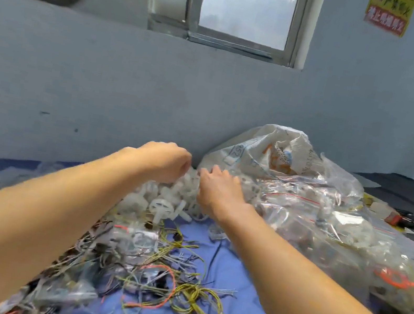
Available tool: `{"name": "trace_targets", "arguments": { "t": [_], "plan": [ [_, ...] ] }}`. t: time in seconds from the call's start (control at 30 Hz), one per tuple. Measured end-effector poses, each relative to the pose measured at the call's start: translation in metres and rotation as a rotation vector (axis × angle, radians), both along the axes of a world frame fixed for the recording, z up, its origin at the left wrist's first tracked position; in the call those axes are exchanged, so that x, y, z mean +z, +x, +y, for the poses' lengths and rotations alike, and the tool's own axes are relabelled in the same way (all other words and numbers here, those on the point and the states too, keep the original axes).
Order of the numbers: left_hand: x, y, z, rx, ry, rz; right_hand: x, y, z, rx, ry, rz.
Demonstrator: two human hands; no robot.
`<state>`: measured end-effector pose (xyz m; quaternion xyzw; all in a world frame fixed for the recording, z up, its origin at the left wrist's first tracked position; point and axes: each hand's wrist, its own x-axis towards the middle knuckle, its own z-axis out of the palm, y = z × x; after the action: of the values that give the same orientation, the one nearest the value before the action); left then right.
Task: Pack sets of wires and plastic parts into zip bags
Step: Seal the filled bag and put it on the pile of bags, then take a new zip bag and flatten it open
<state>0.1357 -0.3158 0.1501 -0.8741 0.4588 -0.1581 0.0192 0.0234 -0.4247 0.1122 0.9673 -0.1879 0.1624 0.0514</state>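
So, both bare forearms reach far forward from the near edge, and the hands meet at the middle of the scene. The left hand (165, 162) is knuckles-up with its fingers curled down into a heap of white moulded plastic wheel-shaped parts (161, 204). Its fingertips are buried, so I cannot tell if the grip has closed on a part. The right hand (218, 189) sits just right of it, nearly touching, palm down and fingers bent into the same heap. That grip is hidden too, so I cannot tell.

The parts heap lies directly under and just near of both hands. The parts are spoked discs with short hubs, matte and translucent white.

A tangle of thin insulated wires (165, 274) lies nearer, between the forearms. It is mostly yellow-green and grey, with one orange loop. A small clear zip bag with a red seal line (136, 238) rests on the tangle's far edge.

To the right, a crinkled pile of filled clear zip bags (327, 219) touches the right wrist area. Behind it, a white woven printed sack (270, 151) leans on the wall.

All of it sits on a counter covered with blue cloth (225, 265).
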Motion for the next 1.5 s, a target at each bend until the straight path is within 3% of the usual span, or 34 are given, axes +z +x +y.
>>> {"name": "trace_targets", "arguments": {
  "t": [0.23, 0.37, 0.47, 0.63, 0.8, 0.93, 1.2, 1.3, 1.4, 1.5],
  "plan": [
    [-0.020, 0.013, 0.208, 0.326, 0.285, 0.178, -0.025, 0.044, 0.166, 0.311, 0.063, 0.015],
    [-0.047, 0.008, 0.316, 0.522, 0.304, 0.341, -0.053, 0.052, 0.247, 0.471, 0.088, 0.044],
    [-0.072, 0.003, 0.379, 0.623, 0.223, 0.458, -0.077, 0.054, 0.290, 0.550, 0.099, 0.103],
    [-0.113, 0.001, 0.443, 0.727, -0.076, 0.564, -0.106, 0.056, 0.325, 0.604, 0.086, 0.175],
    [-0.151, 0.015, 0.439, 0.655, -0.210, 0.524, -0.117, 0.056, 0.324, 0.598, 0.085, 0.162],
    [-0.171, 0.030, 0.408, 0.655, -0.051, 0.366, -0.119, 0.054, 0.306, 0.578, 0.097, 0.143],
    [-0.198, 0.050, 0.368, 0.764, 0.128, 0.298, -0.120, 0.045, 0.261, 0.549, 0.128, 0.042],
    [-0.190, 0.050, 0.362, 0.723, -0.018, 0.100, -0.115, 0.043, 0.248, 0.550, 0.113, -0.027],
    [-0.162, 0.043, 0.355, 0.529, -0.261, -0.105, -0.105, 0.046, 0.241, 0.556, 0.219, -0.121],
    [-0.117, 0.020, 0.341, 0.305, -0.495, -0.025, -0.085, 0.052, 0.238, 0.582, 0.478, -0.226]
  ]
}}
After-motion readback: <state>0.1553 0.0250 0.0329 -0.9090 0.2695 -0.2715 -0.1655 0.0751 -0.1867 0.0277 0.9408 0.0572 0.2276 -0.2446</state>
